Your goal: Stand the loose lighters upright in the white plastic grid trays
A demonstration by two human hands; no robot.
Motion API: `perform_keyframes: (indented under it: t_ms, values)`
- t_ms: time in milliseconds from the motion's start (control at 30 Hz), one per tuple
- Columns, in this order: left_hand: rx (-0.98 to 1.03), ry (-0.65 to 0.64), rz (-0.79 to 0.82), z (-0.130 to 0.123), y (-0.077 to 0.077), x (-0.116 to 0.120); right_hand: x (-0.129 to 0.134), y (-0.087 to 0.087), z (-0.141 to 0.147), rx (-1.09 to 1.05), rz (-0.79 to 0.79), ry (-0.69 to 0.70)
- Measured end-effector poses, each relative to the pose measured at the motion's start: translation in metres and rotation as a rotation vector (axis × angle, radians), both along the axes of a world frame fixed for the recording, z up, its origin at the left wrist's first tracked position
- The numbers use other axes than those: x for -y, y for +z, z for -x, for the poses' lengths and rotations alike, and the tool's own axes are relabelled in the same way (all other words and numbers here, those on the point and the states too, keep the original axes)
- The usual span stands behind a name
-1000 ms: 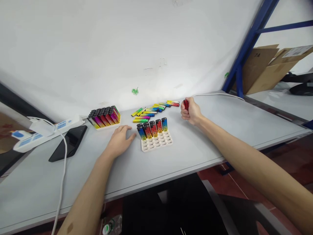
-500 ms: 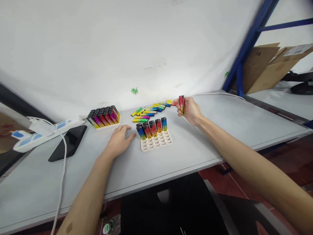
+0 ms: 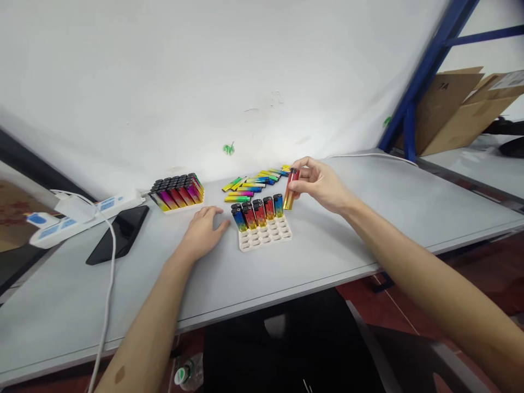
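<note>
In my right hand (image 3: 313, 183) is a red-and-gold lighter (image 3: 290, 191), pinched between thumb and fingers and held slightly tilted, just right of the near tray. That white slotted tray (image 3: 266, 240) carries several upright lighters (image 3: 261, 213), red and blue fading to gold, in its back rows; slots show at its front. My left hand (image 3: 204, 232) rests on the table left of this tray, fingers apart, holding nothing. Behind the tray lies a loose pile of shiny lighters (image 3: 249, 188) in yellow, green, blue and pink.
A second white tray (image 3: 184, 210) packed with upright lighters stands at the back left. Farther left are a black phone (image 3: 118, 234), a power strip (image 3: 82, 218) and a white cable (image 3: 109, 284). A wall backs the table; cardboard boxes (image 3: 454, 114) sit beyond a blue frame (image 3: 409, 125) at right.
My right hand has moved left toward the near tray with the lighter, turning it so its lower end points down and left. My left hand stays in about the same place.
</note>
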State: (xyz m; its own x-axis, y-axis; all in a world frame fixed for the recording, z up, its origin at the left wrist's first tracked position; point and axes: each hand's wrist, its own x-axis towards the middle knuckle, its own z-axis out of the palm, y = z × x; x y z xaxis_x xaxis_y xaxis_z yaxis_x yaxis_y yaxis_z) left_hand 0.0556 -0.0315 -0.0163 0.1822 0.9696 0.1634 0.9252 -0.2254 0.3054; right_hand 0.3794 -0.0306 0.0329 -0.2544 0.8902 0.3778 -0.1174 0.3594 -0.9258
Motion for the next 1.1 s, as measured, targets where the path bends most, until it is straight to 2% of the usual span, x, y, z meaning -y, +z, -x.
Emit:
perform_keyframes:
  t_ms: [67, 167, 267, 367, 600, 867, 1100]
  values:
    - [0.002, 0.006, 0.006, -0.001, 0.000, 0.001, 0.007, -0.003, 0.011, 0.038, -0.093, -0.084]
    - [0.006, 0.012, 0.012, -0.002, 0.000, 0.001, 0.015, -0.012, 0.022, 0.211, -0.267, -0.163]
    - [0.017, 0.010, 0.002, -0.001, -0.001, 0.001, 0.018, -0.022, 0.026, 0.428, -0.424, -0.152]
    - [0.023, 0.012, -0.001, 0.000, -0.003, 0.000, 0.019, -0.029, 0.027, 0.557, -0.513, -0.157]
    - [0.019, 0.014, 0.006, 0.000, -0.002, 0.000, 0.020, -0.030, 0.029, 0.617, -0.613, -0.194]
    - [0.008, 0.020, 0.020, -0.001, -0.001, 0.001, 0.023, -0.031, 0.033, 0.644, -0.616, -0.190]
    - [0.010, 0.012, 0.020, -0.001, 0.000, 0.002, 0.027, -0.023, 0.034, 0.734, -0.655, -0.430]
